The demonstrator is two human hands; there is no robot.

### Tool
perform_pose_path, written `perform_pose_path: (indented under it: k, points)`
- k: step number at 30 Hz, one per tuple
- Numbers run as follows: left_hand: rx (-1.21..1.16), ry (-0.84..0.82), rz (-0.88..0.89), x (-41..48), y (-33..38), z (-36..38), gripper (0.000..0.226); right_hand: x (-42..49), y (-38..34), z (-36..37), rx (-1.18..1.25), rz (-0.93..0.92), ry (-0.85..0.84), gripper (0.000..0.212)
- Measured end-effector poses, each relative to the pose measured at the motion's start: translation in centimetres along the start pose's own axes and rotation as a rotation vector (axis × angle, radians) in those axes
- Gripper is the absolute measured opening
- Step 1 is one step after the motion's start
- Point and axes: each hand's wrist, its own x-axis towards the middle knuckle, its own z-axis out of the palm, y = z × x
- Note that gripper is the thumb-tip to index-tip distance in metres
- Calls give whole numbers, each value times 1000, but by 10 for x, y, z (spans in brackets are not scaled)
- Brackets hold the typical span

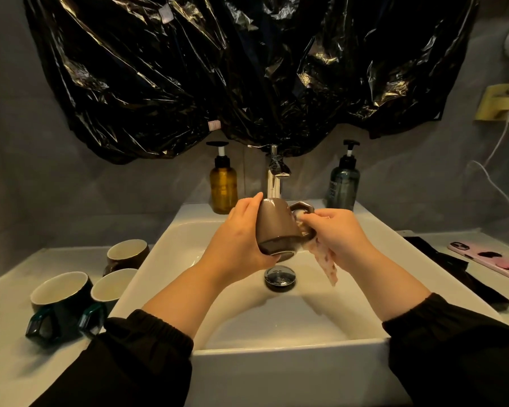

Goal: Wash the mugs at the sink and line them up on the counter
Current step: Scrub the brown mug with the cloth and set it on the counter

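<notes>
The brown mug (276,227) is gripped on its left side by the curled fingers of the left hand (238,233), with one fingertip reaching up over its upper end. The right hand (344,233) has its fingers bunched round a pale patterned cloth (325,262), pressing it against the mug's right side just below the angular handle. The loose end of the cloth hangs down from the palm.

The mug is tilted in mid-air over the white sink (276,356), above and just behind the chrome drain plug (279,276) and in front of the faucet (274,177). Both forearms reach in over the front rim, with dark sleeves pushed up to the cuffs.

On the counter (12,348) left of the basin, three other mugs stand upright close together: a brown one (127,254) at the back and two dark ones (59,292) (112,289) in front.

An amber pump bottle (223,186) and a grey-green pump bottle (343,183) flank the faucet. A phone (488,259) lies on the right side of the counter. Black plastic sheeting (218,69) hangs on the wall.
</notes>
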Motion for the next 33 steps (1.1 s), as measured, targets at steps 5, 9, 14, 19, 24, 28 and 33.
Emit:
perform_pose_path:
  k: [5, 9, 14, 19, 24, 28, 33]
  points:
    - [-467, -19, -238, 5, 6, -3, 122, 3, -2, -4, 227, 235, 45, 16]
    - [-671, -101, -310, 7, 5, -4, 125, 6, -2, -6, 299, 320, -4, 13]
    - [-672, -107, -296, 6, 3, -1, 120, 9, 0, -7, 320, 363, -36, 12]
    - [-520, 27, -204, 7, 6, 1, 98, 5, 2, 1, 198, 212, 155, 20]
    - [-385, 98, -91, 5, 5, -2, 96, 9, -1, -6, 324, 12, 469, 25]
    - [-257, 41, -41, 3, 3, 0, 100, -1, -6, 3, 178, -326, 318, 19]
    - [-205, 52, -48, 3, 3, -1, 94, -8, 7, 15, -279, -950, 89, 27]
